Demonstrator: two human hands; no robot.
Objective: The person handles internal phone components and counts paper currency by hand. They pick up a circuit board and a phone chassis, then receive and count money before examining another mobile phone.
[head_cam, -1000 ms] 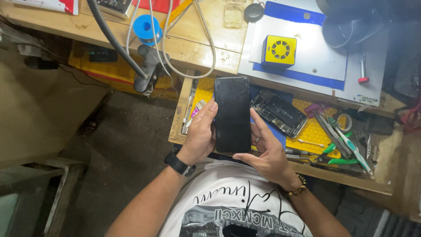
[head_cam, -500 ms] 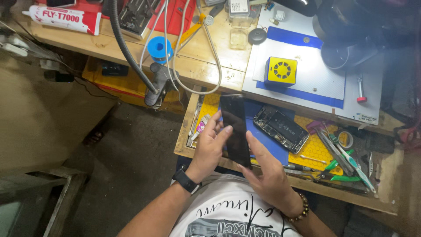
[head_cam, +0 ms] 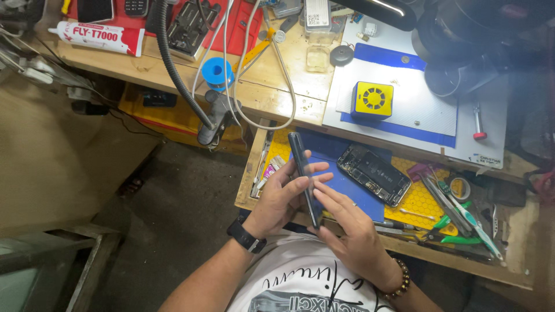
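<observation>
Black phone point(head_cam: 305, 179) edge-on | left hand point(head_cam: 281, 199) cradles | right hand point(head_cam: 347, 228) pinches

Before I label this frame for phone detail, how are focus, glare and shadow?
Head view: hands and dark phone fairly sharp; glare off the glossy bench edge and lamp; top right corner dark and smeared; floor at left dim; wide-lens bend at the edges.

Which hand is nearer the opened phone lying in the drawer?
Right. The right hand sits just below the opened phone; the left hand is farther off, beyond the dark phone both hands hold.
</observation>
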